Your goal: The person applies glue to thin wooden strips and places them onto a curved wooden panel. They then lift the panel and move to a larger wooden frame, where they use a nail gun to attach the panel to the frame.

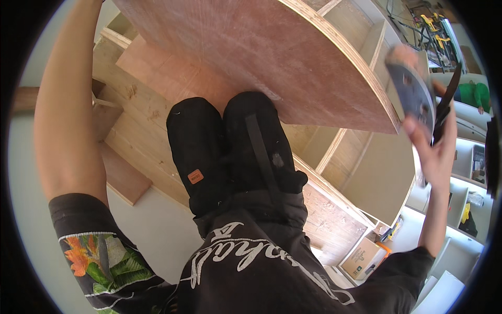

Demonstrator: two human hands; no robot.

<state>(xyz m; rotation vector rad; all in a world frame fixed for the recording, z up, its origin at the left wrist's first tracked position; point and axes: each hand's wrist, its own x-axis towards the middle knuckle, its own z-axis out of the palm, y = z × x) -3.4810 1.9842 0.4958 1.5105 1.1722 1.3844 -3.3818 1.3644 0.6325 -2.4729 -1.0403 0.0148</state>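
A large reddish plywood panel with a curved, pale layered edge leans over my knees. My right hand is beyond the panel's right corner, with the thumb along the rim of a long grey-faced hand tool. This tool has holes in its flat face and a tan end; motion blurs it, so its exact kind is unclear. A dark, pointed piece shows behind it, by my fingers. My left forearm reaches up past the panel's left side, and the hand lies outside the picture.
Pale plywood compartments stand beneath and behind the panel. A loose reddish board lies at the left. Farther right are white shelves, a cardboard box, hanging clamps and a person in green.
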